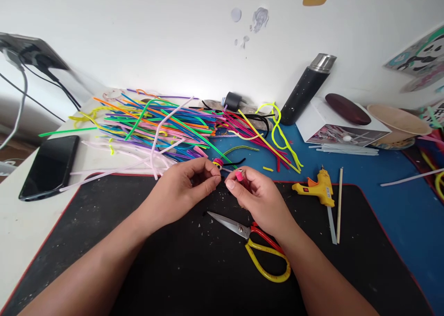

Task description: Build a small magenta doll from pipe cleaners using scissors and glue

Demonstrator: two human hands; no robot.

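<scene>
My left hand (189,188) is closed, thumb and forefinger pinched, at a small pink-and-yellow craft piece (218,162) whose lower part the fingers hide. A short black pipe cleaner (237,162) sticks out to the right beside it. Close by on the right, my right hand (258,193) has its fingers curled round a small pink-red object (240,174) with a metallic-looking end; its kind is unclear. The fingertips of both hands almost meet. Below them, scissors (243,230) with one red and one yellow handle lie on the black mat (166,269).
Many coloured pipe cleaners (166,121) are heaped behind my hands. A yellow glue gun (322,186) and a thin stick (340,205) lie to the right. A black flask (307,89) leans near a white box (308,117). At far left rests a phone (50,165).
</scene>
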